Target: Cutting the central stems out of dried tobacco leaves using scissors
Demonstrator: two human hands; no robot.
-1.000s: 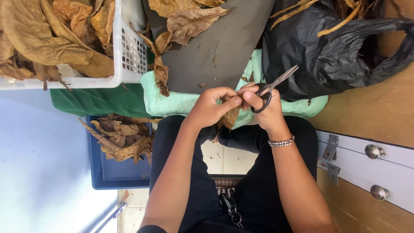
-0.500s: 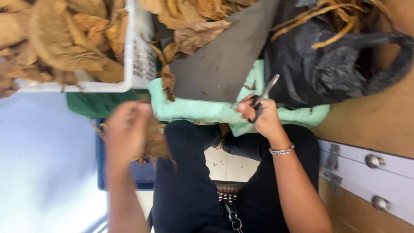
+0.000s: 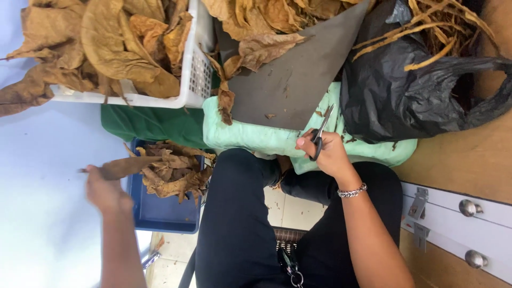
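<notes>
Scissors (image 3: 321,130) with black handles were gripped in the right hand (image 3: 326,153), fingers through the loops, blades pointed up over the grey board (image 3: 290,80) and the pale green cushion (image 3: 256,136) on the lap. A dried brown leaf (image 3: 125,166) was pinched in the closed left hand (image 3: 104,189), which was held out over the blue tray (image 3: 160,213) where more cut leaves (image 3: 176,173) were piled. The left hand was blurred, so the exact grip could not be told. Beyond the hands, a white basket (image 3: 194,74) full of large dry leaves was seen at the upper left, and a black bag (image 3: 405,90) with leaf stems at the upper right.

As a judgement, the brittle leaf could be crumbled or dropped beside the tray if it was released too early. The scissors, carried with bare points near the board, could be caught on the cushion or slipped from the fingers.
</notes>
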